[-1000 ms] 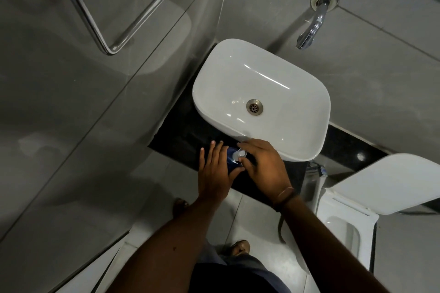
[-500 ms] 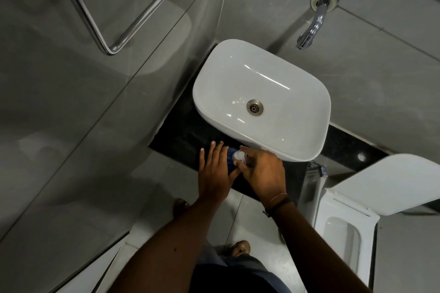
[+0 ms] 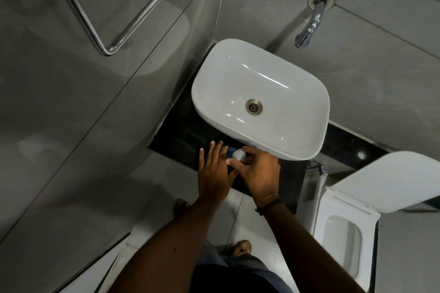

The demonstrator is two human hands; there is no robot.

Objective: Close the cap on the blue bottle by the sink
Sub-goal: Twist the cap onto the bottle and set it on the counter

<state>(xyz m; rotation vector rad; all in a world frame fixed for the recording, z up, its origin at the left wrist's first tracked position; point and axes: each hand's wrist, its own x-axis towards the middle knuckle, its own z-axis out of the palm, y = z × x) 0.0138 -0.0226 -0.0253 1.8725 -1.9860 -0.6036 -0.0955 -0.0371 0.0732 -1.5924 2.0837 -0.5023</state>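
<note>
Fingers (image 3: 247, 150) of the right hand (image 3: 259, 175) are curled around the pale cap (image 3: 238, 154), which is pinched from both sides at the top of the blue bottle (image 3: 230, 151). Whether the cap is fully seated cannot be told. The bottle is stood on the black surface (image 3: 181, 133), just in front of the near rim of the white sink (image 3: 297, 147), and only a small part of its dark blue body is seen between the two hands. The left hand (image 3: 214, 173) is laid flat against the bottle's left side, its fingers stretched out straight and spread, nothing being gripped by them. A dark band (image 3: 267, 202) is worn on the right wrist. A chrome tap (image 3: 309, 24) is mounted on the grey wall above the sink, and a white toilet (image 3: 342, 228) with its lid raised is seen to the right.
</note>
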